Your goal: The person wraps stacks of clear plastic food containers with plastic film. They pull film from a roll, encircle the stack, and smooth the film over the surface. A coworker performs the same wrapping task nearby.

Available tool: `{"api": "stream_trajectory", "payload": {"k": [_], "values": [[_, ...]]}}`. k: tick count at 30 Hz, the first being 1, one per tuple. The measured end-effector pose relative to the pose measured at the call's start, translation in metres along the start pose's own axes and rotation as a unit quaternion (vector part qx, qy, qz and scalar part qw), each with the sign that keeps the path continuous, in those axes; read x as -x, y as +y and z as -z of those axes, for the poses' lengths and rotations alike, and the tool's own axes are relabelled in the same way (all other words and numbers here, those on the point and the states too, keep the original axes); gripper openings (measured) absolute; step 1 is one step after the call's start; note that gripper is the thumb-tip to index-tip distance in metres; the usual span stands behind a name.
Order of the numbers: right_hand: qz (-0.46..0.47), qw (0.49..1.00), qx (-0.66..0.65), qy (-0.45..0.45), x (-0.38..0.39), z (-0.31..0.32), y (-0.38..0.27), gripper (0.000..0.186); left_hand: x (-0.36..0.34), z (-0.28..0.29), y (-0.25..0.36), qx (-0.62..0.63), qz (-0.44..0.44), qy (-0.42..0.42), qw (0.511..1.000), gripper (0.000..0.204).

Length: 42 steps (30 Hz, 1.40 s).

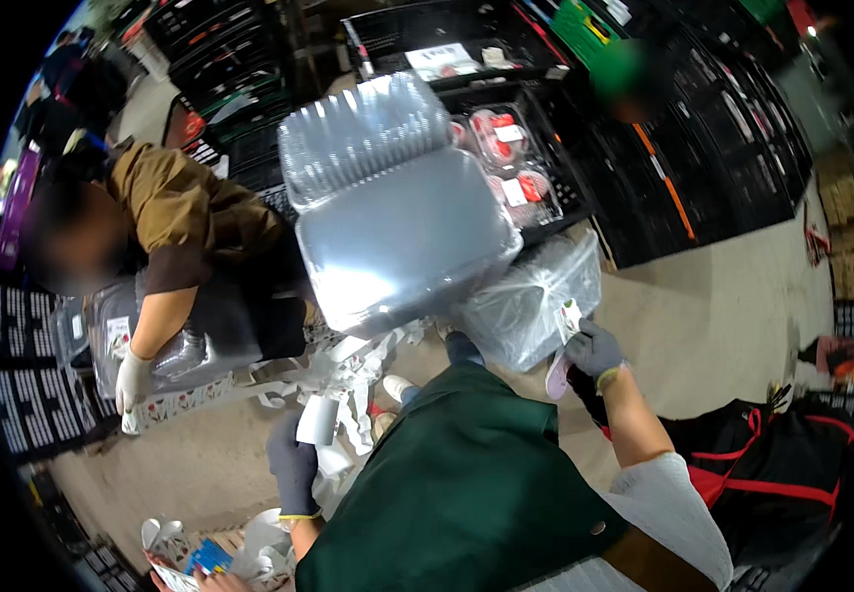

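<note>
My left hand (293, 466), in a grey knit glove with a yellow cuff, is closed on a white label roll (318, 420) at my left side. Loose strips of white label backing (353, 380) trail onto the floor beside it. My right hand (594, 349), also grey-gloved, pinches a small printed label (570, 316) in front of a clear plastic bag (535, 301). Straight ahead, stacks of clear plastic lids or trays (407, 232) rise high; the nearer one has a flat, shiny top. Behind them, clear packs of red fruit (499, 135) sit in a black crate (570, 187).
To the left a co-worker in a brown jacket (155, 178) reaches down with a white-gloved hand (132, 385). Another person's hands (220, 582) hold labels at lower left. Someone in a green cap (619, 74) is near stacked black crates (703, 148). A black-and-red bag (742, 474) lies right.
</note>
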State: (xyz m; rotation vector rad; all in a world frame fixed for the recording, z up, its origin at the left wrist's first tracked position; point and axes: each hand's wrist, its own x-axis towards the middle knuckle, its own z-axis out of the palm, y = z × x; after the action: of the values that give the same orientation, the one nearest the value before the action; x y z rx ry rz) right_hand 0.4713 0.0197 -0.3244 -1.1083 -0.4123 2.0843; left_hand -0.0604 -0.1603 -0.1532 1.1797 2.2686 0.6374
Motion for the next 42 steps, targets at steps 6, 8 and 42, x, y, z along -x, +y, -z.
{"api": "stream_trajectory", "payload": {"k": [6,8,42], "values": [[0.135,0.917,-0.161,0.339,-0.013,-0.036,-0.002,0.033,-0.036,0.039,0.059,-0.072,-0.212,-0.045,0.974,0.02],[0.17,0.949,-0.093,0.248,-0.019,-0.103,-0.048,0.039,-0.041,0.045,0.095,-0.102,-0.283,-0.043,0.953,0.022],[0.302,0.804,0.498,0.12,-0.056,-0.287,-0.114,0.031,-0.126,-0.029,0.183,-0.177,-0.372,-0.13,0.902,0.011]]}}
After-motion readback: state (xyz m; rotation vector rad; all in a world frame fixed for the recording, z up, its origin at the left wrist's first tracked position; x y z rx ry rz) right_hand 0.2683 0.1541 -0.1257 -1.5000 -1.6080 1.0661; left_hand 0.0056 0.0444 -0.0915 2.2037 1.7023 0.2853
